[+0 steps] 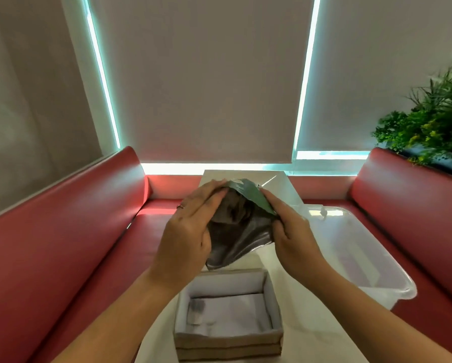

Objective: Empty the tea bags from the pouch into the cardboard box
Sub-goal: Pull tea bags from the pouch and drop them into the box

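Pouch (241,231): held up betw. both grips, above the table, its lower edge hanging just over the far rim of the cardboard box. Silver inner side faces cam, green outer side shows at top.
Pouch inside: dark crumpled mass, can't tell what.
Left grip (190,226): grasping pouch's left side. Fingers lie over the upper-left edge, back of hand to cam, ring on one finger.
Right grip (292,231): grasping pouch's right edge, fingers curled round it.
Arms: both forearms bare, coming in from the bottom corners & converging, wrists raised over the box.
Cardboard box (227,344): open top, on table, right below the hands. White lining; flat pale stuff at bottom, too blurred to tell.
Table (298,323): white, narrow, betw. red benches (62,244).
Plastic tub (355,239): clear, right of box, just beyond right forearm.
Plant (434,121): far right, behind bench back.
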